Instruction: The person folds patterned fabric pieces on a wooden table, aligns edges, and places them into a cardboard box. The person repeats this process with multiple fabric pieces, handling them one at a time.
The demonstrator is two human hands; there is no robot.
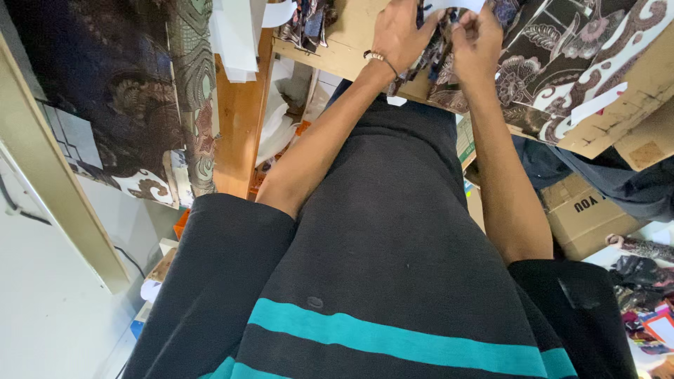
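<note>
We see a dark brown patterned cloth (554,56) with pale swirls lying on the wooden table (632,105) at the far edge. Our left hand (399,34) and right hand (477,38) reach forward side by side, each pinching its bunched edge.

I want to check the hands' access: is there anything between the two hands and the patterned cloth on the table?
Nothing visible does. Both the left hand and the right hand are already on the brown patterned cloth at the edge of the wooden table, pinching it close together.
</note>
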